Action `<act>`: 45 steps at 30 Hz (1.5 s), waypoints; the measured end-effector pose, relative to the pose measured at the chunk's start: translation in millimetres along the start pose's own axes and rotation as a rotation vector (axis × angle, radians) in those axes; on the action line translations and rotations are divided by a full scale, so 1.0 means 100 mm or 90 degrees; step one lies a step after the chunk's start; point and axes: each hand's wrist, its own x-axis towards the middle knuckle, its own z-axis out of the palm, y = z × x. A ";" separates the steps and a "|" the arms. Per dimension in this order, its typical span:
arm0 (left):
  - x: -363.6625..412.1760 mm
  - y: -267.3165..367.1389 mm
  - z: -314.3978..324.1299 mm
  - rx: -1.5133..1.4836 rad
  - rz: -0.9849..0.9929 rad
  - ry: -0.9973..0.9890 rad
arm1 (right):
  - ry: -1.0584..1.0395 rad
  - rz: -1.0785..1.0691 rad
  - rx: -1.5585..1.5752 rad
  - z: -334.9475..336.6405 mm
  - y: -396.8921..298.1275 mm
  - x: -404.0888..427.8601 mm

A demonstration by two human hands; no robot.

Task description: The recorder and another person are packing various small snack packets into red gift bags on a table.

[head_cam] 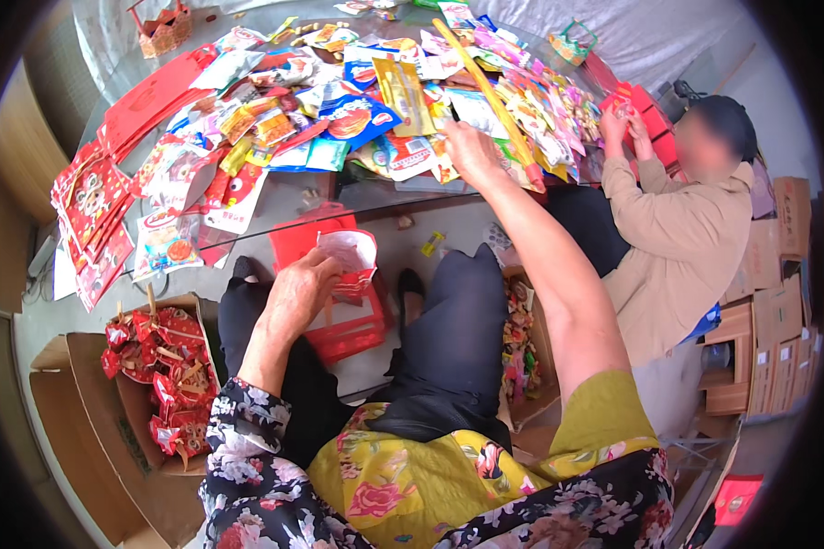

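My left hand [301,291] grips a red printed paper bag [358,255] above my lap. The bag's mouth gapes upward and shows a pale inside. My right hand [472,152] reaches to the near edge of a heap of wrapped snacks, its fingertips hidden among them; whether they pinch anything is unclear. By that hand lie a yellow packet [404,96], a blue snack packet [357,118] and a long yellow stick [484,89] with a red end. Flat red printed bags [93,195] overlap at the table's left, below a stack of red folders or bags [152,103].
A glass table [295,223] has its front edge before my knees. On the left, a cardboard box [96,405] holds red bags [178,391] closed with wooden clothespins. Another box [546,384] with wrapped sweets [520,343] stands by my right leg. A co-worker [680,240] sits at right.
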 end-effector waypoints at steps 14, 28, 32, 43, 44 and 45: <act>-0.07 -0.05 -0.06 -0.045 0.051 -0.008 | 0.042 0.263 0.331 -0.33 0.55 -0.13; -0.14 -0.07 -0.01 -0.026 0.044 0.002 | -0.338 0.113 0.652 -0.74 -1.41 -0.81; -0.13 -0.03 -0.02 -0.060 0.065 0.004 | -0.285 -0.090 0.412 -0.33 -1.62 -0.74; -0.13 -0.06 -0.03 -0.021 0.030 -0.018 | -0.117 0.079 0.604 -0.12 -1.67 -0.94; -0.12 -0.05 -0.03 -0.010 0.030 -0.024 | -0.087 0.084 0.653 -0.08 -1.64 -1.02; -0.11 -0.04 -0.03 -0.008 0.031 -0.028 | -0.085 0.087 0.656 -0.06 -1.60 -1.07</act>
